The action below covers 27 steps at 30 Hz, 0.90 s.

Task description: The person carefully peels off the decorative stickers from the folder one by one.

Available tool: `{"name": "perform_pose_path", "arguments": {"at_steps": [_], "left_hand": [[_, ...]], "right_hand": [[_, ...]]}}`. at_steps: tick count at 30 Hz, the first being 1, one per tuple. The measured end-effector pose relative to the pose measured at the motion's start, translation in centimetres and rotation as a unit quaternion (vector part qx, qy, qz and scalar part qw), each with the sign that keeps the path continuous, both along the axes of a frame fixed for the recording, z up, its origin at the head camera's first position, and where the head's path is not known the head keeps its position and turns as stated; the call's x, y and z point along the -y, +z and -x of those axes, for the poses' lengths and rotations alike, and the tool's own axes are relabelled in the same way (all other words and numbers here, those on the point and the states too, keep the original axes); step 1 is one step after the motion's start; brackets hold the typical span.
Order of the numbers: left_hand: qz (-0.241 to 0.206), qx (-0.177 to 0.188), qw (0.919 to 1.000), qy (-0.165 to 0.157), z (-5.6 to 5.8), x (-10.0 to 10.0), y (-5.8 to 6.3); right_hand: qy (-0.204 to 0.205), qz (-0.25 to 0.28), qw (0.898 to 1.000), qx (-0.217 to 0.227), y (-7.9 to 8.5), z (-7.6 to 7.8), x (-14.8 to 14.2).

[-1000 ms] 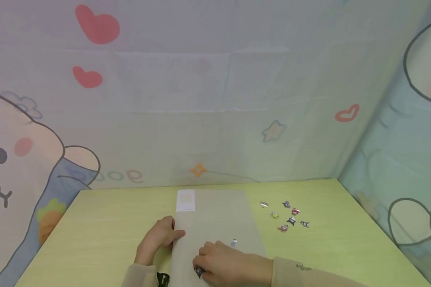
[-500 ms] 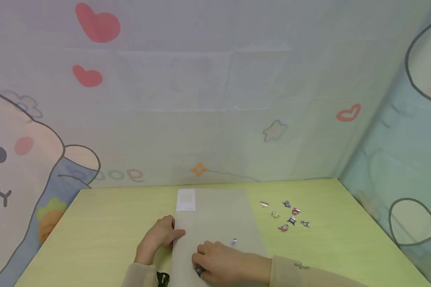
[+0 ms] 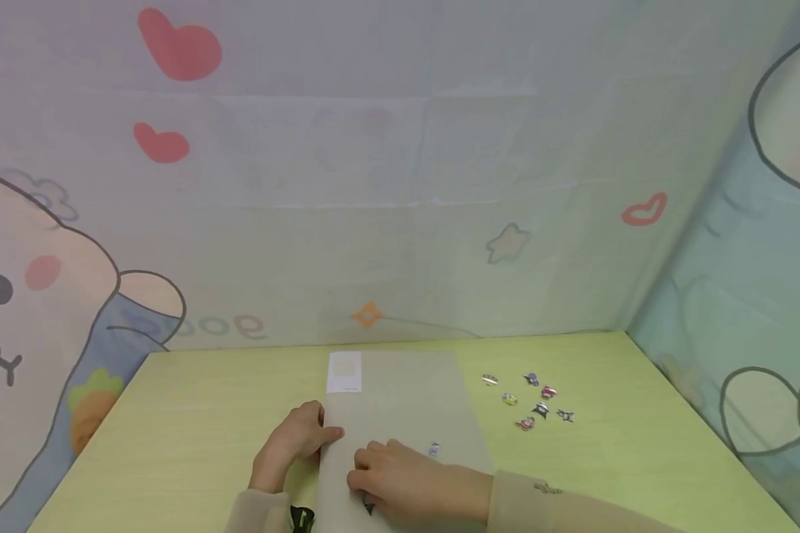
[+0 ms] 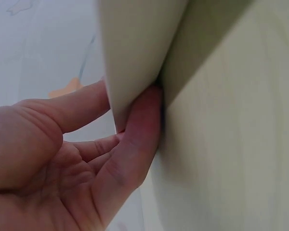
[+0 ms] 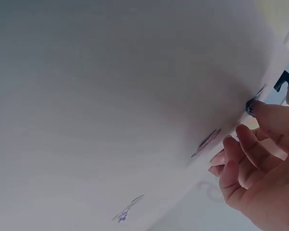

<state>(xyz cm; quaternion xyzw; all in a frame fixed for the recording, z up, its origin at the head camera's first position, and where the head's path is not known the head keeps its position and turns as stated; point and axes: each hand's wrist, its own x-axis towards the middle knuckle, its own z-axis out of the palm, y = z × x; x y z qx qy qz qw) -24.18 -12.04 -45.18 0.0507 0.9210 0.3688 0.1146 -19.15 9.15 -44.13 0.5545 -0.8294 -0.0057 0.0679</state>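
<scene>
- Two bare hands of mine are busy on a pale board, which lies on a yellow-green table.
- My left hand grips the board's left edge, thumb on the upper face and a finger tucked against the underside.
- My right hand is low over the near part of the board; its thumb tip presses a small dark piece to the surface, while the other fingers are loosely bent and apart from that piece.
- Seen from the head, a pointed end of the dark piece shows just beside my right fingers.
- On the board near those fingertips is a reddish piece; the right wrist view shows it almost edge-on, and my hand hides it from above.
- Just beyond the back of my right hand, also on the board, is a small bluish piece.
- Seven small shiny pieces are scattered on the table right of the board, pink, yellow and dark ones among them.
- At the board's far left corner I see a white rectangle; whether card or print, I cannot tell.
- Beside my left sleeve is a black object, cut off by the view.
- Behind the table hangs a pale backdrop with red hearts.
</scene>
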Motion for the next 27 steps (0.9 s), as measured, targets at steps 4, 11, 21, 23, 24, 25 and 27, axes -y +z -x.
{"name": "perform_pose_path", "arguments": {"at_steps": [4, 11, 21, 23, 24, 25, 27], "left_hand": [[-0.005, 0.000, 1.0000, -0.003, -0.1, -0.1, 0.1], [-0.007, -0.007, 0.9999, -0.010, -0.1, 0.0, 0.1], [-0.013, 0.001, 0.9998, -0.016, -0.1, 0.1, 0.2], [-0.010, 0.001, 0.9998, -0.015, -0.1, 0.1, 0.2], [-0.010, 0.000, 0.9998, -0.015, -0.1, 0.0, 0.2], [-0.010, 0.000, 0.9998, -0.015, -0.1, 0.0, 0.2], [-0.011, 0.001, 0.9998, -0.014, -0.2, -0.1, 0.3]], "right_hand": [[-0.008, -0.005, 1.000, -0.002, 0.0, 0.1, -0.3], [-0.011, -0.003, 1.000, -0.016, 0.7, 0.1, -1.4], [-0.057, 0.010, 0.998, -0.012, 2.5, 0.1, -4.7], [-0.077, 0.011, 0.997, 0.001, 2.9, 0.2, -5.7], [-0.088, 0.012, 0.996, 0.010, 3.0, 0.3, -6.2], [-0.099, 0.013, 0.995, 0.016, 3.1, 0.3, -6.8], [-0.119, 0.016, 0.992, 0.030, 3.3, 0.5, -8.0]]}}
